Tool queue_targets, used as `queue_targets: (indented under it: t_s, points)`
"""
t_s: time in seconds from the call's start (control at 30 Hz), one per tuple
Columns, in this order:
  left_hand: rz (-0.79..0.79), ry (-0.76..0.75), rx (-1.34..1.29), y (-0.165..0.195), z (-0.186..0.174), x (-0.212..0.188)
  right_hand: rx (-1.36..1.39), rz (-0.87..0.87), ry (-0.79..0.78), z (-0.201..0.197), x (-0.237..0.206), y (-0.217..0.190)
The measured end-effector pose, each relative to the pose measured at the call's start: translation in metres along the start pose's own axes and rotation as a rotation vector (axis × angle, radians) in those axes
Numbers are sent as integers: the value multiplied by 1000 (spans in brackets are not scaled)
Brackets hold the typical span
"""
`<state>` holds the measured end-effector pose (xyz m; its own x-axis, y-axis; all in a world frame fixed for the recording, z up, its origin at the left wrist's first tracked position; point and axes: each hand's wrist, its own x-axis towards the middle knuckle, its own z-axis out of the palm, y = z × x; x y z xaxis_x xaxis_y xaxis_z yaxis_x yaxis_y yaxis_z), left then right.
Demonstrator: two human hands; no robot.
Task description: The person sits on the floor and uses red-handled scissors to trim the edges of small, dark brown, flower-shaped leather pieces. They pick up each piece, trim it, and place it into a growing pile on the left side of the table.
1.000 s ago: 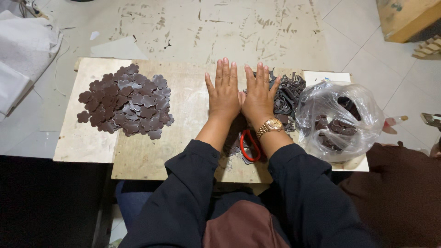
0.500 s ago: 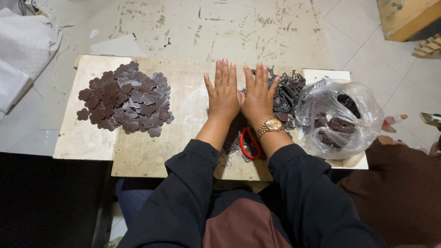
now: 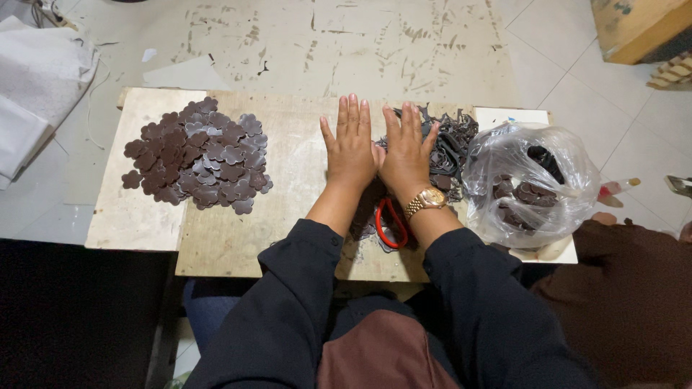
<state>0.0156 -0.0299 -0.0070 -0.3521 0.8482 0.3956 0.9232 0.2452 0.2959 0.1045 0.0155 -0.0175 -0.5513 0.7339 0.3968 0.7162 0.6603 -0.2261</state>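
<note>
Wooden board under flat left hand

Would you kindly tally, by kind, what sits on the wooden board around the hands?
Pile of brown flower-shaped cutouts: 1
Heap of dark scraps: 1
Clear plastic bag with dark pieces inside: 1
Red-handled tool, partly hidden under the right wrist: 1
Hands lying flat, left hand and right hand: 2
Total: 6
</note>
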Motion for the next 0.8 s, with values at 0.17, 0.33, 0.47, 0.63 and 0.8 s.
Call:
queue_targets:
  t_s: [0.17, 0.33, 0.47, 0.63, 0.8]
  points:
    - [-33, 47, -174, -9, 9, -13, 188, 86, -4, 3, -22, 19]
    - [-2, 157, -359, -22, 24, -52, 228, 257, -311, 1, -84, 38]
    - [74, 192, -377, -29, 35, -77, 243, 279, -365, 15, -124, 46]
    - [82, 171, -322, -35, 41, -96, 241, 265, -264, 37, -140, 57]
    - [64, 169, -289, -38, 48, -98, 254, 285, -256, 44, -132, 62]
